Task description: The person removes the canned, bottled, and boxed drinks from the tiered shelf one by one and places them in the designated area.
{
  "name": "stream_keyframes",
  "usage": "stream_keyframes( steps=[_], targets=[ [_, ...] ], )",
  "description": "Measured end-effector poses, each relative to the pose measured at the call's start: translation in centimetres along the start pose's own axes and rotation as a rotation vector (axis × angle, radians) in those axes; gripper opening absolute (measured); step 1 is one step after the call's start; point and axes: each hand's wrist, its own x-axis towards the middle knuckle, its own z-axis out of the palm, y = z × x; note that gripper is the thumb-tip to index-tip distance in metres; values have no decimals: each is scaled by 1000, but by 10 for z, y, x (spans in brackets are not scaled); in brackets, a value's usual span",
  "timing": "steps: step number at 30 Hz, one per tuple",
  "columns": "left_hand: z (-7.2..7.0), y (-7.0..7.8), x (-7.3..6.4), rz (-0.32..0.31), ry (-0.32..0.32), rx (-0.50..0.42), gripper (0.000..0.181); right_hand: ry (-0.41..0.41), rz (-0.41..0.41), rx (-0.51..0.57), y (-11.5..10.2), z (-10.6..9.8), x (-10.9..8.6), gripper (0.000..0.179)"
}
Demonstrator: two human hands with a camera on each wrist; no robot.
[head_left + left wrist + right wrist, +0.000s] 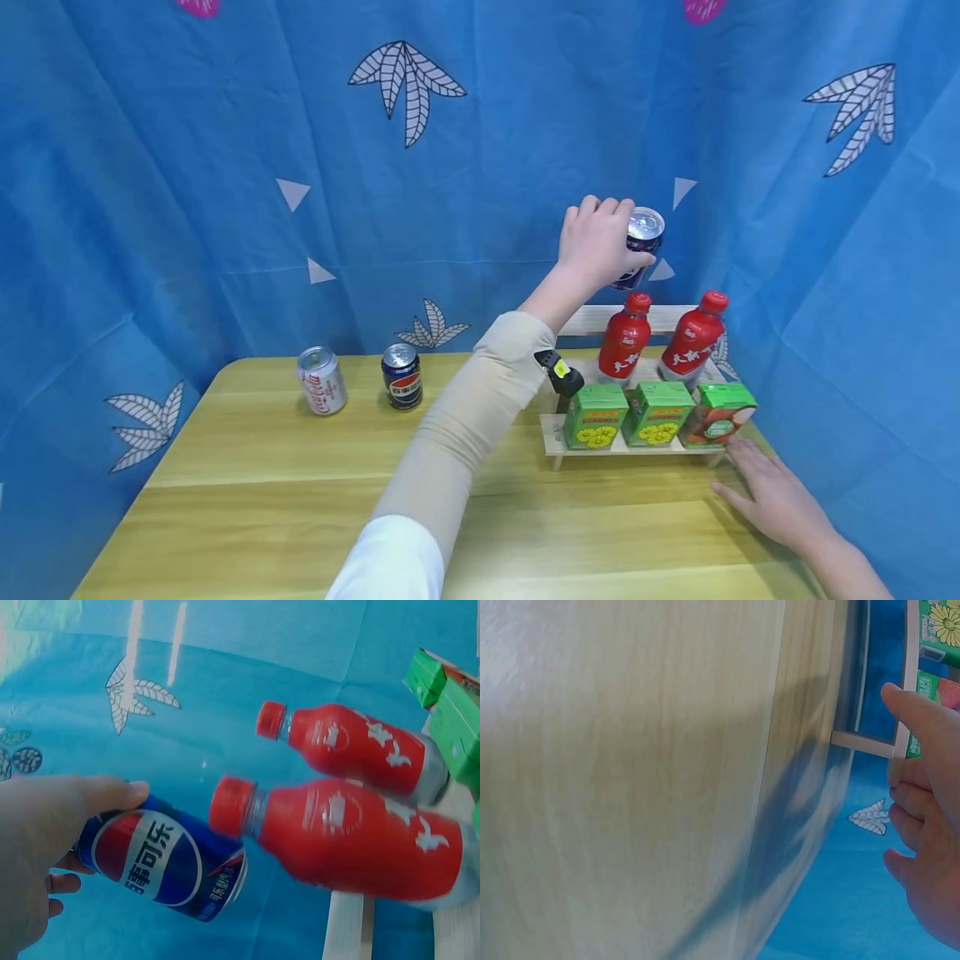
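My left hand (595, 242) grips a dark blue Pepsi can (161, 859) in the air above the back of a pale wooden two-tier rack (553, 435). In the left wrist view the can lies tilted, with my thumb along its upper side, apart from the nearer red bottle (345, 840). My right hand (782, 500) is at the rack's right front corner, fingers against its end and thumb held apart. A red bottle (625, 342) and another red bottle (693, 340) stand on the rear tier. Along the front tier are two green cartons (595, 425) and a green-and-brown carton (717, 421).
A silver Coca-Cola can (322, 383) and another Pepsi can (402, 379) stand upright on the wooden table (300, 492), left of my left arm. Blue curtain (487, 167) hangs behind the table and along its right side.
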Motion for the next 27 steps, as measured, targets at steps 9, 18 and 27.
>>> stream_keyframes(
  steps=[9, 18, 27],
  targets=[
    [2, -24, -13, -19, 35, -17, 84, -16, 13, 6, 2, 0, 2, 76],
    [2, -43, -24, -31, 59, -6, 83, 21, -16, -6, 4, 6, 1, 75],
    [2, -60, -37, -21, 83, 24, 83, -28, 7, 13, 4, 5, 5, 78]
  ],
)
